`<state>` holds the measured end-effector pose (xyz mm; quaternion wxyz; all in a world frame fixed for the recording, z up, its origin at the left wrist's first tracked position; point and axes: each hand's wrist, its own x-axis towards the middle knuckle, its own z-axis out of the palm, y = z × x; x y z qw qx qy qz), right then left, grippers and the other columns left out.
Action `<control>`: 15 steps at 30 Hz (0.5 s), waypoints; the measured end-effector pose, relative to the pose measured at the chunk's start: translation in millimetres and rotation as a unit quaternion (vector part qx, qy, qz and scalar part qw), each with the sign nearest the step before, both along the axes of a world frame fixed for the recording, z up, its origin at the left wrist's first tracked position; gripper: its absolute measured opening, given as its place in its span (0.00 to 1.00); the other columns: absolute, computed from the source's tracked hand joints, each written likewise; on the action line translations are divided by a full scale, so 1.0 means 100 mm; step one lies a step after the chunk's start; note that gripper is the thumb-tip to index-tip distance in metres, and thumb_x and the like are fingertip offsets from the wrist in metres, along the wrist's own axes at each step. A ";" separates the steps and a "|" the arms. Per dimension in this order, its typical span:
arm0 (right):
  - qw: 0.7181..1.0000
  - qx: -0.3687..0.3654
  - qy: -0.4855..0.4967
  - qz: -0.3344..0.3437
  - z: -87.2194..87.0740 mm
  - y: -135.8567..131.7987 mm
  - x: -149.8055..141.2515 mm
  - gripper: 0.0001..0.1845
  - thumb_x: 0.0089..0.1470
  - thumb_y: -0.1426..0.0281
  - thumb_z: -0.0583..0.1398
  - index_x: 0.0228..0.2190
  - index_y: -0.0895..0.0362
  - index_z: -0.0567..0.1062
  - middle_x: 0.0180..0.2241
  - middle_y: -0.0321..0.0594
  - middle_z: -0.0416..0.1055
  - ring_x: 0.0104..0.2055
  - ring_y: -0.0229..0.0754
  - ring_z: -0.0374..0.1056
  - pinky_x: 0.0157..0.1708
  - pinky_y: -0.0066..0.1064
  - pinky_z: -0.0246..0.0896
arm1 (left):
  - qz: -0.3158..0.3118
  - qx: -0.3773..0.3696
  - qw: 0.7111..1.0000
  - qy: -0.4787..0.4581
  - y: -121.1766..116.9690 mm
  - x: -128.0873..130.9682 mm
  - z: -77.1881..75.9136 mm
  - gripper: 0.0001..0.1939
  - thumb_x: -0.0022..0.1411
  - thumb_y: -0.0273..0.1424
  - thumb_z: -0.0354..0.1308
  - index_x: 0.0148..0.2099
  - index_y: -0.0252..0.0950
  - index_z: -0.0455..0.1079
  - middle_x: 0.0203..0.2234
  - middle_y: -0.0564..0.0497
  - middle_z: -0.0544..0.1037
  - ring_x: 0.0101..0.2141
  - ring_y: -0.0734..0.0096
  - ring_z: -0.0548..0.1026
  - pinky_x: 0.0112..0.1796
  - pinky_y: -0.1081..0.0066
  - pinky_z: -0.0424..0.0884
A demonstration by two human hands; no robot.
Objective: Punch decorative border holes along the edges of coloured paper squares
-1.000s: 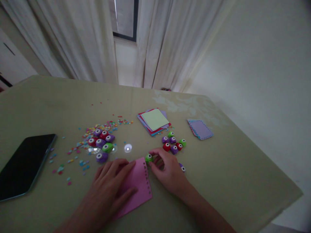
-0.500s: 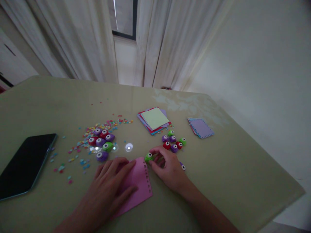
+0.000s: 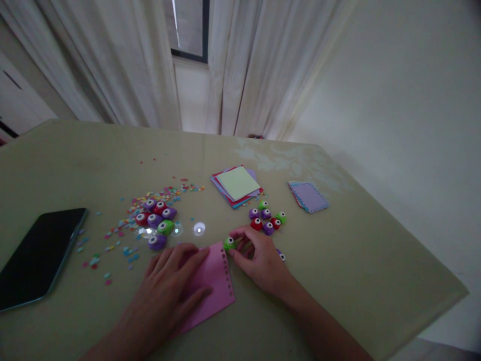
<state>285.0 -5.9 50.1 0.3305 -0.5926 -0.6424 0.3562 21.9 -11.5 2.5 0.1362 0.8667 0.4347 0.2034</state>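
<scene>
Little has moved since earlier: left hand (image 3: 171, 283) lies flat, open, pinning the pink square paper sheet (image 3: 210, 286), while right hand (image 3: 259, 258) pinches a small green plastic punch (image 3: 229, 243) at the sheet's perforated edge, probably needing a shift along it before pressing.

There is a single view, from a camera worn on the person's head, looking forward and steeply down across the counter (image 3: 338, 260) toward the curtains (image 3: 248, 65) and the window (image 3: 188, 27) beyond its far edge. It sits close above the near edge of the counter, so both forearms enter from the bottom of the frame, the left hand (image 3: 171, 286) and right hand (image 3: 259, 260) lying just below the middle. The phone (image 3: 35, 255) lies at the far left of the counter, and a bare wall (image 3: 406, 115) fills the right side.
</scene>
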 end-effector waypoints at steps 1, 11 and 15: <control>1.000 0.001 0.000 0.004 0.00 0.00 0.00 0.14 0.56 0.76 0.69 0.45 0.55 0.79 0.36 0.36 0.80 0.32 0.38 0.75 0.32 0.27 0.70 | -0.003 0.003 1.000 -0.001 0.00 0.00 0.00 0.29 0.72 0.47 0.63 0.71 0.53 0.67 0.60 0.47 0.75 0.57 0.48 0.73 0.57 0.50 0.69; 0.997 0.047 -0.035 0.052 -0.07 0.01 0.02 0.12 0.62 0.75 0.68 0.47 0.53 0.83 0.45 0.41 0.82 0.45 0.45 0.78 0.48 0.35 0.71 | -0.029 0.038 0.999 0.016 0.03 -0.02 -0.01 0.29 0.72 0.45 0.63 0.72 0.52 0.67 0.62 0.48 0.75 0.58 0.48 0.73 0.57 0.51 0.68; 0.996 0.058 -0.016 0.063 -0.09 0.03 0.03 0.14 0.61 0.77 0.67 0.48 0.52 0.84 0.45 0.41 0.83 0.47 0.45 0.78 0.51 0.35 0.70 | -0.037 0.044 0.998 0.018 0.03 -0.03 -0.02 0.29 0.73 0.45 0.62 0.72 0.53 0.66 0.64 0.47 0.75 0.59 0.48 0.73 0.58 0.50 0.67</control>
